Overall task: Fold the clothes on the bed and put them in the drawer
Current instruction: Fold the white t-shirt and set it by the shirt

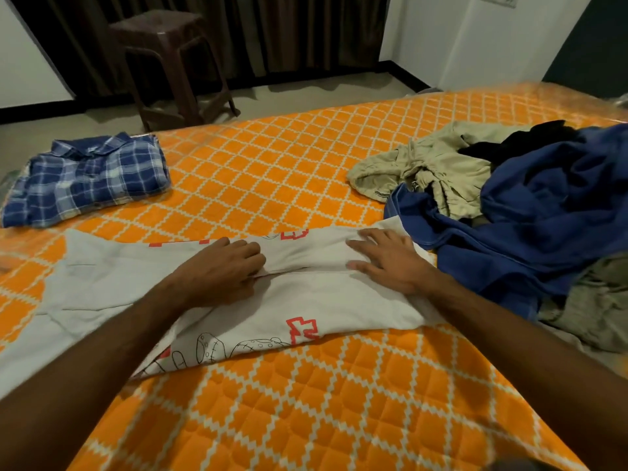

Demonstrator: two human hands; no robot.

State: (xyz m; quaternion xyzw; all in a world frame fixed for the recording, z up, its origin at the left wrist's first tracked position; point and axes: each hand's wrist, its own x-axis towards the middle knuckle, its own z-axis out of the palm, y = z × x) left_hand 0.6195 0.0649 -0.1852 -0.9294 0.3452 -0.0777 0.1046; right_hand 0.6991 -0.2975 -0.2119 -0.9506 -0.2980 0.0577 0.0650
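Leftmost, a folded blue plaid shirt lies flat at the far left edge of the bed, collar toward the far side, well apart from the other clothes. Item two, a white printed T-shirt with red and black line markings, spread on the orange lattice-patterned cover in the near middle; its long axis runs left to right across the bed, one panel folded over so that a seam line crosses its centre between the two hands. Left hand: arm reaching in from the lower left, knuckles up, fingers curled down onto the fold line, pinching the cloth there. Right hand: arm reaching in from the lower right, palm down, fingers straight and spread, pressing flat on the T-shirt's right part. Item three, right side of the bed: an unfolded heap holding a beige garment at the far side, a blue garment draped over it just beside the T-shirt's right end, and a black garment on top. Beyond the bed, a dark plastic stool stands on the floor before dark curtains.
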